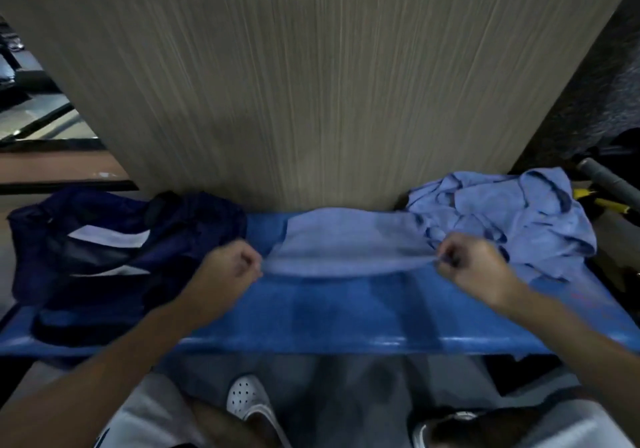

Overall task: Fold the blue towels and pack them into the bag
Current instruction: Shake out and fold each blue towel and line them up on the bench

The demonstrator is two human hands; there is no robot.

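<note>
Blue towel (346,243) stretched flat between grips, left hand (232,264) and right hand (474,267) each pinching near corner. Risk: uneven pull skews fold, or corner slips. Crumpled towel pile (512,219) just beyond right grip; navy bag (104,257) beside left grip. Motion blur hides fingertips, far hem.

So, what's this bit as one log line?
left hand: pinches flat light-blue cloth towel | right hand: pinches same towel | crumpled light-blue towel pile: right | dark navy fabric bag: left
</note>
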